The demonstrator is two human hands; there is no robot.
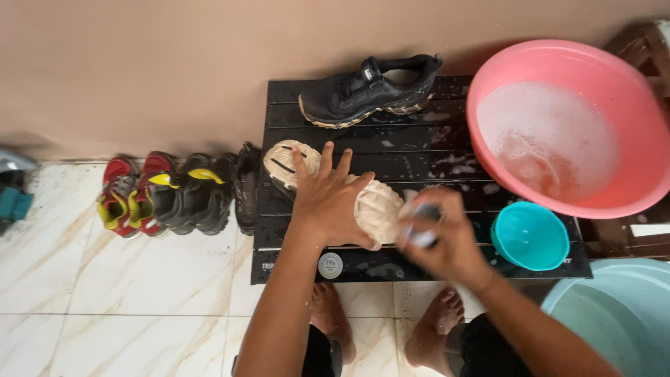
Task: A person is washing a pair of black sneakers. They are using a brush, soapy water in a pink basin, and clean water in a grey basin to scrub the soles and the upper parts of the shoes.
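Beige shoe sole [373,202] lies under left hand [328,202], right hand [443,237] beside it.

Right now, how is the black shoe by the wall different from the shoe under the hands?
The black sneaker stands upright on its sole, while the sneaker turned sole-up shows its cream tread. Nobody touches the black sneaker; the left hand presses on the upturned one and the right hand works at its end with a blurred object. Both sit on the wet black slatted table.
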